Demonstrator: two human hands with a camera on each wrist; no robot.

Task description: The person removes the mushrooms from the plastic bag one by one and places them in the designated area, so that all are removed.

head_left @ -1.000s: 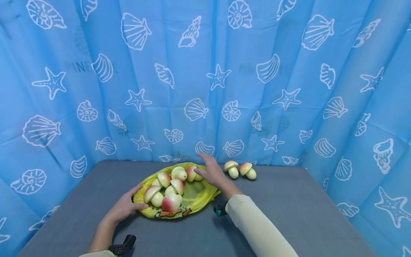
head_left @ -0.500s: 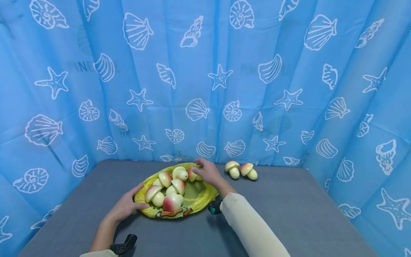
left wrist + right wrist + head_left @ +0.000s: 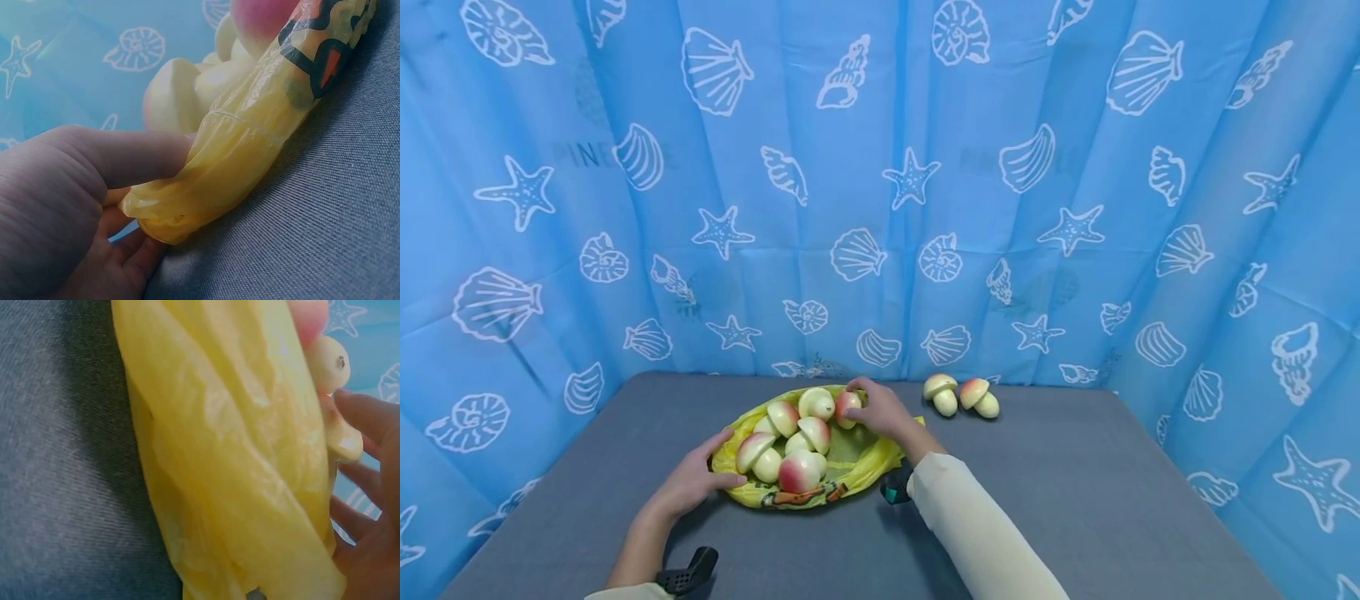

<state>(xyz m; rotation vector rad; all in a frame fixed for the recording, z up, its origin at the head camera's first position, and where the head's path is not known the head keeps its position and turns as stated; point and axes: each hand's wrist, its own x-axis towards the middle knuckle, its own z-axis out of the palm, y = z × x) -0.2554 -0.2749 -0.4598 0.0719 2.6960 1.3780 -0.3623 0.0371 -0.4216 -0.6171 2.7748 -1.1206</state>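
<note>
A yellow plastic bag (image 3: 880, 462) lies with its mouth spread wide on the grey table, several toy mushrooms (image 3: 800, 472) with pink-and-cream caps inside. At the bag's left side, my left hand (image 3: 688, 483) pinches the rim; in the left wrist view its thumb lies on the inner side of the bag edge (image 3: 219, 169) and the fingers are outside. My right hand (image 3: 886, 410) reaches over the back right rim. Its thumb and fingers are around one mushroom (image 3: 846, 407), whose pale stem (image 3: 344, 442) shows between them in the right wrist view.
Two more toy mushrooms, one cream-capped (image 3: 941, 394) and one red-capped (image 3: 980, 398), lie on the table (image 3: 1060, 492) behind and right of the bag. A blue curtain (image 3: 910, 275) with white shell prints hangs along the table's back edge and sides.
My right hand has moved left and down from above the rim to the mushroom at the bag's back right, and its fingers have closed in around it. The left hand stays put.
</note>
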